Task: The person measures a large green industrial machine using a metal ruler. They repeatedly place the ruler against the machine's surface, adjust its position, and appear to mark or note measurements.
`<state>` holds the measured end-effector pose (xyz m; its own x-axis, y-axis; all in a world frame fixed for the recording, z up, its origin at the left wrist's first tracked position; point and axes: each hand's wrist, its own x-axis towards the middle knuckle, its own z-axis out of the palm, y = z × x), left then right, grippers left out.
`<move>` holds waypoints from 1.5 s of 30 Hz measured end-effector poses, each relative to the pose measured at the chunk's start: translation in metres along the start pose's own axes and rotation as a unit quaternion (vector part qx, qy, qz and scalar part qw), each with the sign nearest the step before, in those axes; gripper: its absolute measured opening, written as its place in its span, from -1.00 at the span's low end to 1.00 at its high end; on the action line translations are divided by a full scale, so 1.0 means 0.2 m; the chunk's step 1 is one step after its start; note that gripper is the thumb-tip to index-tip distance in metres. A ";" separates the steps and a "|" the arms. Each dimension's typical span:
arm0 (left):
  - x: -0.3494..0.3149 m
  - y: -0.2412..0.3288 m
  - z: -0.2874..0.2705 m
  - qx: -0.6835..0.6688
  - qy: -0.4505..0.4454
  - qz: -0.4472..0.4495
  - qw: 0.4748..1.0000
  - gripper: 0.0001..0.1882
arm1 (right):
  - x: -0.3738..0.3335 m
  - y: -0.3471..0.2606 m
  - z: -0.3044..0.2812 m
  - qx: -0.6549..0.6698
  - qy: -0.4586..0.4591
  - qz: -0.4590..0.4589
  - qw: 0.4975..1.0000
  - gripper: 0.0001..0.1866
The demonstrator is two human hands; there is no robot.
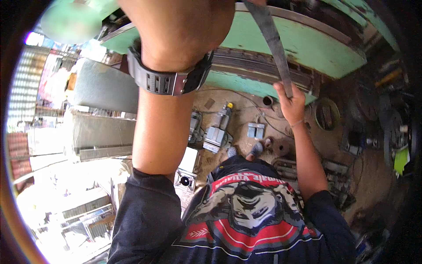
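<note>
My right hand [292,104] is closed round the lower end of a long, flat, dark grey strip [274,44], which slants up and leaves the view at the top. Whether it is metal or another material I cannot tell. My left hand [189,26] is raised very close to the camera at the top, with a chunky grey watch [169,82] on the wrist. Its fingers are hidden beyond the upper edge, and so is whatever they may hold. Behind the strip stands a green machine [307,42] with dark metal rails along its side.
On the dirt floor lie a grey machine vise [216,132], a small grey metal block [256,130] and a thin cable [250,100]. A round metal ring [327,113] rests at the right. Metal parts [336,174] crowd my right side; large grey cabinets [103,86] stand left.
</note>
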<state>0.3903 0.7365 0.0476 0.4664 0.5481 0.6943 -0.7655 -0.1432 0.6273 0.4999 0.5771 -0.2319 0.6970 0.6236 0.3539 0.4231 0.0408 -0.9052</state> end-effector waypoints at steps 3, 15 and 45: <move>-0.13 0.08 -0.26 -0.020 0.015 -0.030 0.999 -0.47 | -0.04 0.03 0.08 -0.040 0.012 -0.040 0.998 -0.76; -3.43 0.29 -1.74 0.476 0.151 -0.637 0.587 -0.58 | -0.28 0.04 0.37 -0.102 -0.044 0.005 0.994 -0.74; -1.49 0.28 -1.32 -0.187 0.219 -0.347 0.893 -0.54 | -1.00 0.15 0.86 -0.206 -0.114 -0.041 0.971 -0.79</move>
<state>0.0910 0.7830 -0.2177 0.7303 0.6794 -0.0711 -0.4930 0.5963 0.6335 0.2728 0.5883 -0.3710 0.5245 0.7900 0.3176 0.7005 -0.1883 -0.6884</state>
